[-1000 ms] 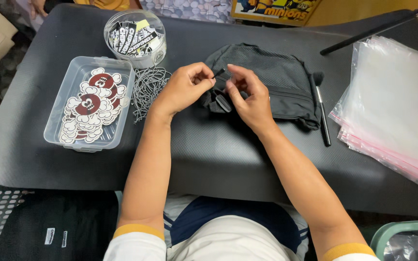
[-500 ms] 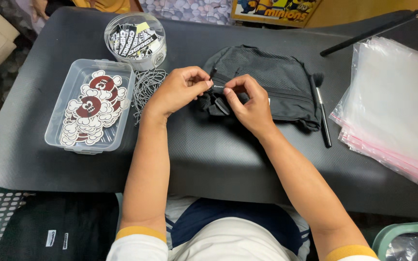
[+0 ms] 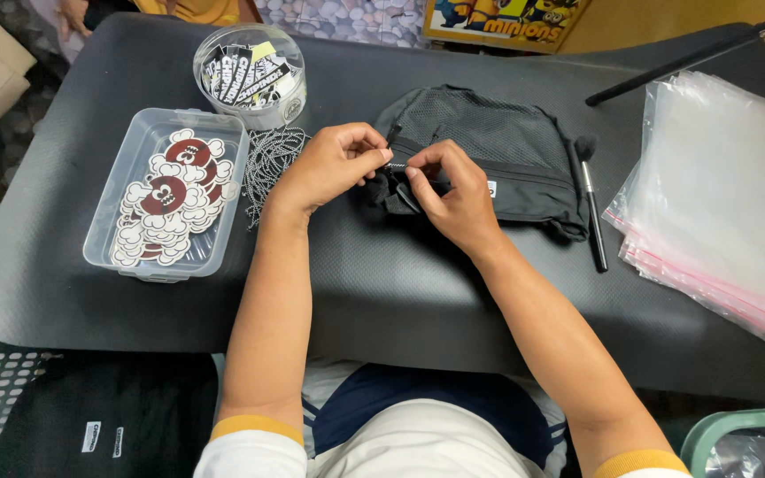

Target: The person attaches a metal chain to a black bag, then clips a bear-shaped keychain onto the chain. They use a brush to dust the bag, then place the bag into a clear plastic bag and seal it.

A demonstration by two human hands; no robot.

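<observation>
At the middle of the dark table (image 3: 400,292), toward twelve o'clock from the person, lies a small black bag (image 3: 489,164) with a mesh front panel and a dark zip line. Both hands meet at its nine o'clock end: the left hand (image 3: 334,168) and right hand (image 3: 453,190) each pinch narrowly at a tiny silvery piece by the zipper. At nine o'clock sits a clear tray of red-and-white tags (image 3: 166,199), with ball chains (image 3: 272,159) beside it. Clear bags (image 3: 728,204) are stacked at three o'clock.
</observation>
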